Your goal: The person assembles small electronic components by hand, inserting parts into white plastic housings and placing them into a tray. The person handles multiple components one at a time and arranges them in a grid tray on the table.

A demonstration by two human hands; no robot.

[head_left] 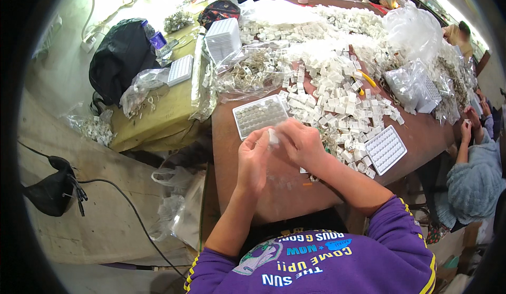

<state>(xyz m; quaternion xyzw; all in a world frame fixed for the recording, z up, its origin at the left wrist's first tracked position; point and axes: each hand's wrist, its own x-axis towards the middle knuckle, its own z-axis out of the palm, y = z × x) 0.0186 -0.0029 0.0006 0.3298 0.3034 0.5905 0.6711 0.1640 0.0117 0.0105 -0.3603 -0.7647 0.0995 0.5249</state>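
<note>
The left hand [254, 149] pinches a piece [273, 137], likely steadying it near the tray [239, 123] at eleven o'clock; right hand [303, 142] blurred, grip unclear.

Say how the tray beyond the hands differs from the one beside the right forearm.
The hands partly hide the first tray; the second tray is clear of them. In the picture, the first tray slants slightly, the second tray more steeply. Both are white, with rows of round shapes.
</note>
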